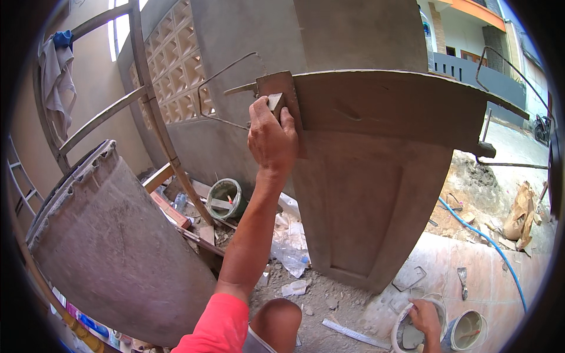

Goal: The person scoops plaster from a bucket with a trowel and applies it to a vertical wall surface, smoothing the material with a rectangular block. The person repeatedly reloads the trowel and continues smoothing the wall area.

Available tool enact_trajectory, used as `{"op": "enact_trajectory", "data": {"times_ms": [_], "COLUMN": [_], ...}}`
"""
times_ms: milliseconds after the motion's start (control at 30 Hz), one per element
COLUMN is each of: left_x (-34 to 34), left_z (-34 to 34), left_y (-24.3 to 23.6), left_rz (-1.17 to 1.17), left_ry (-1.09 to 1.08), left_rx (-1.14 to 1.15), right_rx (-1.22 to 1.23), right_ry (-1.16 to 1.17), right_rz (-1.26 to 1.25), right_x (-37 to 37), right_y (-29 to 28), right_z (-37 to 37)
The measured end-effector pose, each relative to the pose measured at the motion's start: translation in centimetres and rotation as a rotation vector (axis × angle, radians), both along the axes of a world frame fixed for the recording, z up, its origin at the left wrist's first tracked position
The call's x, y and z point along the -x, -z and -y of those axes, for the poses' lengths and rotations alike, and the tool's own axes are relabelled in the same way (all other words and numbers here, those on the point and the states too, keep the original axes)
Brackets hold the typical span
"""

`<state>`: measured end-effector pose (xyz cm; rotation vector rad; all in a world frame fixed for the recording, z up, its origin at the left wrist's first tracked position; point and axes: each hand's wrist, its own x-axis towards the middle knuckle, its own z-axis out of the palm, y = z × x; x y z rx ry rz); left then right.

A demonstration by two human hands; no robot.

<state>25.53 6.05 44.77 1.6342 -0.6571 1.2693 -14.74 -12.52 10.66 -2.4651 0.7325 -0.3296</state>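
left hand (272, 136) is up high, fingers wrapped round the wooden grip of a plaster float (280, 97), pressing it flat against the top left corner of the grey rendered pillar (371, 194), right under the cement ledge (406, 103). forearm comes up from the lower edge, coral sleeve (215, 326) at the shoulder. right hand (425, 317) is down low at bottom right, gripping the rim of a white bucket (406, 329) on the floor; fingers curled over the edge, can't tell what's inside. second white bucket (468, 329) sits just beside it, to its right. a trowel (462, 282) lies on the tiled floor (477, 265) near them, and a blue hose (488, 241) runs across behind. big grey cement-caked tub (112, 247) fills the lower left, tilted. a green bucket (225, 199) stands in rubble at the wall base. cloth (56, 76) hangs on scaffold rails (100, 117) top left.
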Motion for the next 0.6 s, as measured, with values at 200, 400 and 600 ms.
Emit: {"op": "enact_trajectory", "data": {"times_ms": [200, 400, 600], "left_x": [0.1, 1.3, 4.5], "left_z": [0.5, 1.8, 2.5], "left_y": [0.3, 0.8, 1.8], "left_rz": [0.032, 0.050, 0.170], "left_ry": [0.075, 0.135, 0.369], "left_rx": [0.023, 0.021, -0.096], "right_rx": [-0.016, 0.044, 0.031], "right_ry": [-0.031, -0.058, -0.049], "right_rz": [-0.018, -0.043, -0.059], "right_x": [-0.8, -1.7, -2.6], "right_y": [0.1, -0.8, -1.4], "right_z": [0.1, -0.7, -1.3]}}
